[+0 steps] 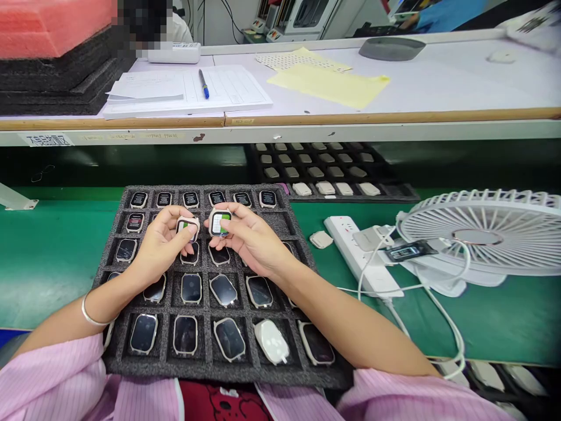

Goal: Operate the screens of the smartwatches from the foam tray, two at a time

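My left hand (169,237) is closed around a strapless smartwatch (187,229), its thumb on the lit screen, which shows green and white patches. Close beside it, my right hand (241,234) grips a second smartwatch (218,223), thumb against a screen lit with a white grid and green. Both are held above a black foam tray (205,371) divided into square compartments. Watches with lit text screens, such as one smartwatch (190,200), fill the far row. Nearer rows hold dark-screened watches (185,334), and one white watch (272,341) lies face down.
Right of the tray are a white power strip (350,245), a white fan (482,234), cables and a loose watch body (321,239). A second tray (324,166) of watches sits under the shelf (416,93), which carries papers (197,88), a pen (204,85) and stacked foam (52,58).
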Demonstrator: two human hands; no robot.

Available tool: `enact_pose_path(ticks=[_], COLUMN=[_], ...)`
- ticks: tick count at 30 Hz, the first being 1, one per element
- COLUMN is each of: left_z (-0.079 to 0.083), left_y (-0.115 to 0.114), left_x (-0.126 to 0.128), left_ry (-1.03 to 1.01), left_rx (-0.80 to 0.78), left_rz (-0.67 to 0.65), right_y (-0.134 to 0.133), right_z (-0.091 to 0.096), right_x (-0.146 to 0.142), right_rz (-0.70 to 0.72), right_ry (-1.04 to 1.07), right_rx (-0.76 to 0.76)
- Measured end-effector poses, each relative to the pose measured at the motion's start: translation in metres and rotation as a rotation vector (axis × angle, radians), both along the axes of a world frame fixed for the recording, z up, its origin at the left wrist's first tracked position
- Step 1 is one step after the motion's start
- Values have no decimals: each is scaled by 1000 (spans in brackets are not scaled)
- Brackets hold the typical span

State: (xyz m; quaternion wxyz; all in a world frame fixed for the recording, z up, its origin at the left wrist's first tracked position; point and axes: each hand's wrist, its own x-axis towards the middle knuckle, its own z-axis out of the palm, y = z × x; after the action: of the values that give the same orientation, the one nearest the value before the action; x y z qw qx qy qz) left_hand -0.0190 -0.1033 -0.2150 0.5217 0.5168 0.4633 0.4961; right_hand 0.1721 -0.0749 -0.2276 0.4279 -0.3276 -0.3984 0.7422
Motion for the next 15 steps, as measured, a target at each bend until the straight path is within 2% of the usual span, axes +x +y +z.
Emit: enact_pose_path(ticks=[15], left_z=[-3], left_y=[1], left_x=[0], left_ry=[-28], left_rx=[-1], left_rz=[-45], right_y=[0], right_z=[0], right_x=[1], right_rz=[-27], right_ry=[-7], right_rx=[3])
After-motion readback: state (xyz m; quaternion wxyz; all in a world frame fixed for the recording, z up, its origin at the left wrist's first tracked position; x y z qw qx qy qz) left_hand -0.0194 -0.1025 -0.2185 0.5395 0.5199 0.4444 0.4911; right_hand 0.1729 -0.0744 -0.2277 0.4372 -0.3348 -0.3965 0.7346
